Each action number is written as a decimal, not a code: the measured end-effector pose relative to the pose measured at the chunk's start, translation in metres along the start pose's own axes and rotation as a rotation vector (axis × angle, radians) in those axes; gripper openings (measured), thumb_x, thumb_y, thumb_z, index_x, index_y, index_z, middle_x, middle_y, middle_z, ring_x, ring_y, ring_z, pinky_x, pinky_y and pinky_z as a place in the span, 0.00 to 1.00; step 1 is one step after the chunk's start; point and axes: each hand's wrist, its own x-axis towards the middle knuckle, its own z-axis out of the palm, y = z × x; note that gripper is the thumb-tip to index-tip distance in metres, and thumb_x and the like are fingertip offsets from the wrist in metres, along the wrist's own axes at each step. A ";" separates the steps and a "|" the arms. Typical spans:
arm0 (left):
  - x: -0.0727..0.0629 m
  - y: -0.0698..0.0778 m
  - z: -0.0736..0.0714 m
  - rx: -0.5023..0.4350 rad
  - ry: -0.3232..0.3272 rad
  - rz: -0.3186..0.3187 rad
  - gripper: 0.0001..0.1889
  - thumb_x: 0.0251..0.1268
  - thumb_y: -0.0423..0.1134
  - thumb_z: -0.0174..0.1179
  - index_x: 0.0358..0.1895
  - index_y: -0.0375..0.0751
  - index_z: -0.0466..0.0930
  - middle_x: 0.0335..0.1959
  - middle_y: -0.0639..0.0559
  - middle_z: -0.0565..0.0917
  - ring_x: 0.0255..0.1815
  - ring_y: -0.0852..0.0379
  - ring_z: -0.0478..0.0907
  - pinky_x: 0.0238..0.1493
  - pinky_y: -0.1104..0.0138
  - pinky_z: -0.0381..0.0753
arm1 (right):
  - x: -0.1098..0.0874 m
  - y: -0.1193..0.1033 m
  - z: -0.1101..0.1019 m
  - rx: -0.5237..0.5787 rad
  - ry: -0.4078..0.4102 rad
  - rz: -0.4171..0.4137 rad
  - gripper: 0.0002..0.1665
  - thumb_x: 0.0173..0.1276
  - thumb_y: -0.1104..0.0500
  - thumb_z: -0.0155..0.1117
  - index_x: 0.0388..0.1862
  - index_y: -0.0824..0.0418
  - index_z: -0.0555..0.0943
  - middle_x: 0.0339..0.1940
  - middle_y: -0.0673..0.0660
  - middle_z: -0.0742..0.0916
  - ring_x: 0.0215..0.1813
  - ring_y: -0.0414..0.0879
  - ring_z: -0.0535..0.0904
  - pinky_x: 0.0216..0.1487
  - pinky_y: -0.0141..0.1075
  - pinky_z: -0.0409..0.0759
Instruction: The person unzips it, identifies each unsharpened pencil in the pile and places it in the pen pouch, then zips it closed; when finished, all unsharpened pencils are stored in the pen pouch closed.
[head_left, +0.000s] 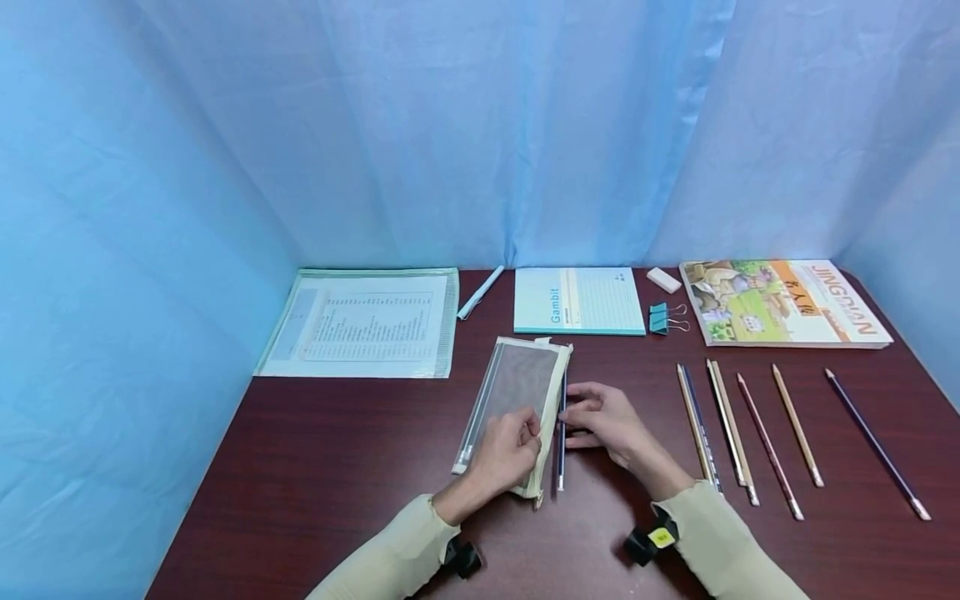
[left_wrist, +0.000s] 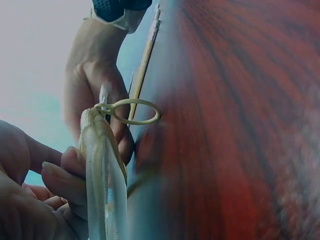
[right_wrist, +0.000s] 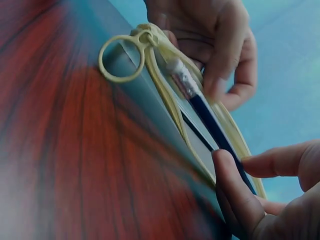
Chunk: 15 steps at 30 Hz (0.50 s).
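A mesh zip pouch (head_left: 517, 375) with cream edges lies at the middle of the table. My left hand (head_left: 510, 450) pinches its cream upper edge near the close end. A cream zip pull ring (right_wrist: 121, 58) hangs from that end in the right wrist view. With thumb and fingers, my right hand (head_left: 611, 421) holds a dark blue pencil (head_left: 562, 433) along the pouch's right side. Seen from the right wrist, the pencil lies at the parted opening, its white eraser end (right_wrist: 182, 77) toward my left hand. My right palm (right_wrist: 295, 205) is partly cut off there.
Several pencils (head_left: 765, 437) lie spread to the right. Along the back are a clear document sleeve (head_left: 360, 325), a white pen (head_left: 480, 293), a notebook (head_left: 577, 300), an eraser (head_left: 663, 280), a teal binder clip (head_left: 660, 318) and a picture-covered book (head_left: 787, 302). Blue curtains (head_left: 420, 125) enclose the table.
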 end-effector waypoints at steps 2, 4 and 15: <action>0.000 0.000 0.000 0.001 -0.001 0.000 0.04 0.53 0.24 0.54 0.28 0.36 0.76 0.14 0.54 0.73 0.14 0.69 0.63 0.16 0.76 0.61 | 0.003 0.000 0.005 0.014 0.027 -0.009 0.34 0.67 0.72 0.58 0.71 0.78 0.60 0.31 0.52 0.83 0.34 0.38 0.84 0.35 0.37 0.87; 0.000 0.000 0.001 0.002 0.000 0.001 0.04 0.53 0.24 0.54 0.28 0.36 0.76 0.14 0.53 0.73 0.14 0.69 0.63 0.17 0.76 0.61 | 0.006 -0.001 0.010 0.024 0.057 -0.018 0.34 0.67 0.73 0.56 0.70 0.77 0.60 0.30 0.52 0.82 0.32 0.38 0.83 0.34 0.36 0.87; 0.000 0.000 0.002 0.010 0.009 0.004 0.05 0.53 0.25 0.54 0.27 0.37 0.76 0.14 0.55 0.72 0.14 0.69 0.62 0.18 0.76 0.60 | 0.006 -0.001 0.024 -0.033 0.141 -0.046 0.31 0.66 0.72 0.56 0.68 0.78 0.64 0.34 0.56 0.84 0.30 0.40 0.84 0.35 0.35 0.87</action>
